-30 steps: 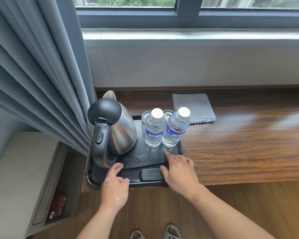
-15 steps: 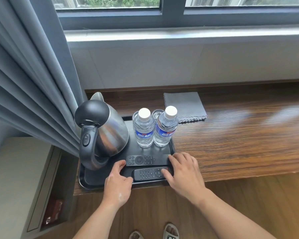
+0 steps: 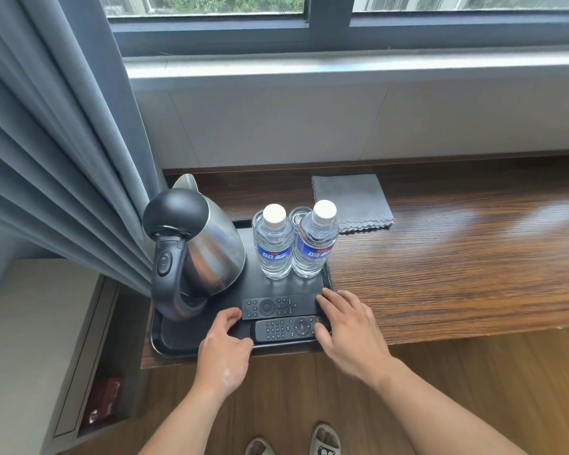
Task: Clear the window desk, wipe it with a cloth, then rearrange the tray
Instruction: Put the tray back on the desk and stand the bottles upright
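Remotes point(image 3: 276, 307) look light, stiff, slippery on the tray point(image 3: 178, 343); left hand point(image 3: 224, 351) and right hand point(image 3: 350, 334), fingers unclenched, press opposite ends. Slide from there.

We see a dark wood-grain desk point(image 3: 457, 274), long axis left-right. Two things sit directly on it. The black tray point(image 3: 178, 336) is at the left end, its front rim just beside the desk's front edge. A folded grey cloth point(image 3: 352, 201) lies flat near the back edge, just right of the tray's back-right corner.
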Demonstrator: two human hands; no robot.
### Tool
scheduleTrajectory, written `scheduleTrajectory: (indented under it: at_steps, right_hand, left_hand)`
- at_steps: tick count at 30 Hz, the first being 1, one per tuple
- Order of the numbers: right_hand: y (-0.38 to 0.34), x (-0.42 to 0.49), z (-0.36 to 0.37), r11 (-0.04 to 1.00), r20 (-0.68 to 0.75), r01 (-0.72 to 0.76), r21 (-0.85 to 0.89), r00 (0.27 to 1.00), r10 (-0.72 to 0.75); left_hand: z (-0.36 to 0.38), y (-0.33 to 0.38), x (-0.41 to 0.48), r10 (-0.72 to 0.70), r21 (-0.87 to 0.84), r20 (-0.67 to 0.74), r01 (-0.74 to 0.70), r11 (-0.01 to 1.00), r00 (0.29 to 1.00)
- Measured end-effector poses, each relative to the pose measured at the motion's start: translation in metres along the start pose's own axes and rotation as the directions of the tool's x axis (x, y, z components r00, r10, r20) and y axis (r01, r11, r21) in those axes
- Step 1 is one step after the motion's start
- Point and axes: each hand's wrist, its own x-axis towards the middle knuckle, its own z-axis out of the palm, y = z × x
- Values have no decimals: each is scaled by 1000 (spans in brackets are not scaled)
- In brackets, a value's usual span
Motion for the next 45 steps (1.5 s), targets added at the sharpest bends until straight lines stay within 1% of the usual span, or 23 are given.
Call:
scheduleTrajectory:
  at_steps: [5,10,12,14,18,20,23,29,33,39,42,45]
  right_hand:
    - [5,-4,5,1000,11,15,13,1000,-16]
    - [10,-9,1,993,-43,23,113,999,-19]
    - [17,-16,2,978,-72,-14,210,997,29]
    - [27,-26,4,949,-69,-71,307,993,97]
    - [40,-49,6,907,-28,-156,391,983,182]
    - [37,-54,1,913,1,-153,378,986,164]
    - [26,-52,-12,935,25,-96,342,995,93]
    - [10,-45,-44,938,-5,29,344,1000,-29]
    - [5,-47,-51,931,-9,50,361,999,-50]
    - [1,-50,-51,928,-14,86,363,996,-87]
    - [-1,-49,-46,929,-16,98,358,995,-98]
    - [1,-53,-37,959,26,97,265,994,-108]
  left_hand:
    - [2,-2,-3,3,-8,-3,-3,1000,1000]
    - [-4,-4,-6,-13,19,-23,13,1000,1000]
    - [-11,-9,-10,-8,35,-49,10,999,999]
    - [-22,-18,-17,-3,53,-84,7,999,996]
    - [-47,-30,-32,-72,32,-136,77,997,988]
    - [-56,-29,-38,-67,65,-153,78,995,986]
    - [-65,-18,-43,-49,163,-166,77,984,985]
    - [-77,-4,-65,26,375,-137,28,927,990]
    - [-72,11,-84,106,432,-162,-26,902,981]
    - [-66,18,-86,131,512,-116,-54,857,985]
    - [-71,18,-83,196,581,-105,-100,808,975]
    - [-85,4,-78,291,692,-112,-135,709,950]
